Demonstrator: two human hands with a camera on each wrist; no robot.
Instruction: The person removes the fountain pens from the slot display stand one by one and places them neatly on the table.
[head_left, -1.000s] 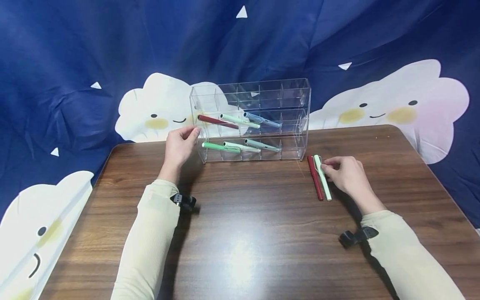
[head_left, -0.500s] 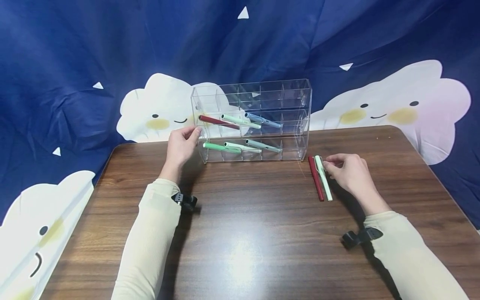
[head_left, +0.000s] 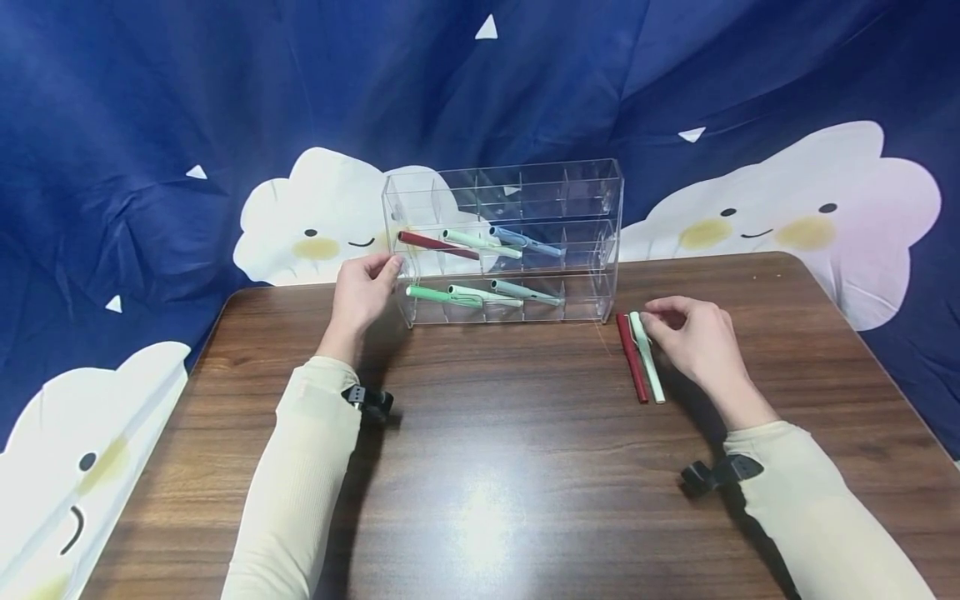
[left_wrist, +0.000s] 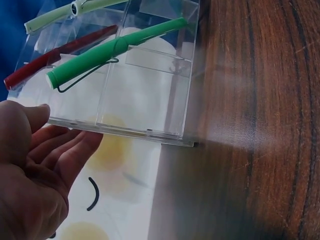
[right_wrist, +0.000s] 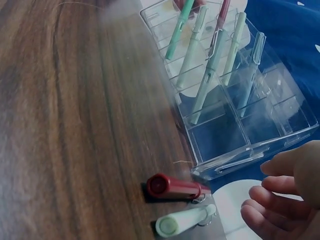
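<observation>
A clear acrylic pen rack (head_left: 498,320) stands at the table's back. My left hand (head_left: 362,296) holds its left side edge, thumb in front and fingers along the outer wall. In its middle tier lie a dark red pen (head_left: 437,244), a light green pen (head_left: 476,241) and a blue pen (head_left: 527,242). Below are a bright green pen (left_wrist: 115,47), a pale green pen (head_left: 484,296) and a grey-green pen (right_wrist: 209,75). Right of the rack, another red pen (head_left: 632,358) and mint pen (head_left: 649,362) lie side by side. My right hand (head_left: 696,337), fingers loosely bent, hovers beside the mint pen's far end.
The brown wooden table (head_left: 480,442) extends in front of the rack. Behind it hangs a blue curtain (head_left: 525,83) with white clouds. The rack's top tier (head_left: 498,187) holds no pens. A small black camera (head_left: 697,479) is strapped to my right wrist.
My right hand has shifted slightly away from me, toward the far end of the mint pen. The left hand, the rack and the pens stay in place.
</observation>
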